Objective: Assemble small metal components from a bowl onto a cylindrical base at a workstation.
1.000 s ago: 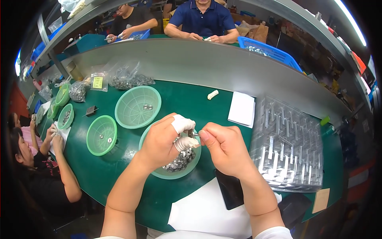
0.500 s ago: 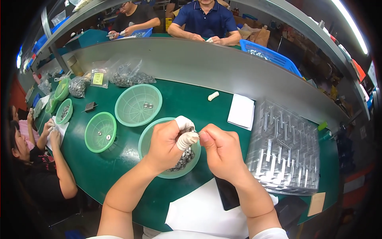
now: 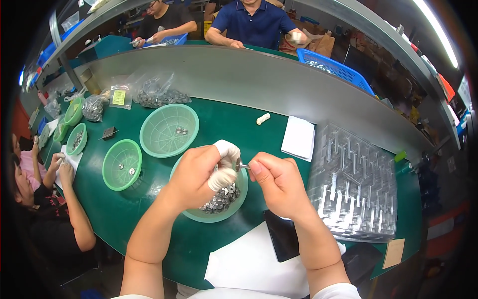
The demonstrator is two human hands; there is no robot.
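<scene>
My right hand (image 3: 279, 182) pinches a thin metal pin between thumb and forefinger. On the pin's left end sits a small round metal disc (image 3: 239, 165). Close beside the disc, my left hand (image 3: 196, 172) has its thumb and forefinger parted, both wrapped in white finger covers. Its thumb is smeared by motion, and whether a fingertip touches the disc is unclear. Under my left hand stands a green basket (image 3: 243, 197), partly hidden, with many small round metal parts (image 3: 219, 202) in it.
Two green baskets (image 3: 169, 147) (image 3: 122, 185) at the left hold a few metal parts. Stacked clear plastic trays (image 3: 351, 194) stand right, near white papers (image 3: 298, 138). A black phone (image 3: 282, 239) lies on white sheets (image 3: 239, 259). Co-workers sit left and beyond the grey partition (image 3: 224, 82).
My left thumb and forefinger have come apart and shifted left, exposing the disc on the pin. My right hand keeps its pinch. Across the partition, a co-worker's hand has risen toward the blue basket.
</scene>
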